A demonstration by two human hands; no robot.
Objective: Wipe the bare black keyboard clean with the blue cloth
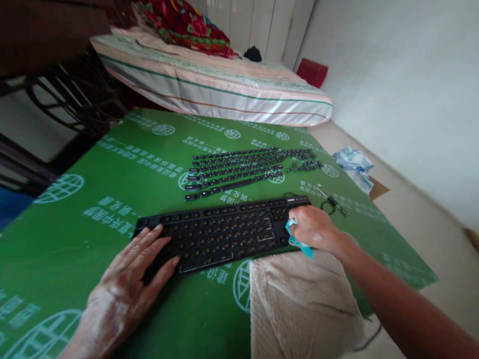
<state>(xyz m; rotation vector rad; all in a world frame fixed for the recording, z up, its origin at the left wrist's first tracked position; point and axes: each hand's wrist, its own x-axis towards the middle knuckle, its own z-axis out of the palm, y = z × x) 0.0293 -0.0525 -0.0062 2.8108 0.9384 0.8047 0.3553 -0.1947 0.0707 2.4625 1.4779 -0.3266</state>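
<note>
A black keyboard (224, 232) with its keycaps off lies across the green board, its bare switch sockets showing. My left hand (130, 269) rests on the keyboard's left end, fingers stretched out and spread. At the right end, my right hand (310, 227) is closed around a crumpled turquoise wipe (301, 247), held against the number pad area. Loose black keycaps (232, 169) are laid out in rows beyond the keyboard, with more grouped at their right. Under my right wrist a beige towel (299, 304) is spread; my right hand covers part of the keyboard.
A thin metal tool (333, 199) and a dark cable loop lie right of the keyboard on the green board (112, 174). A bed (224, 89) stands behind it. Crumpled blue-white packaging (354, 164) is on the floor to the right, near the wall.
</note>
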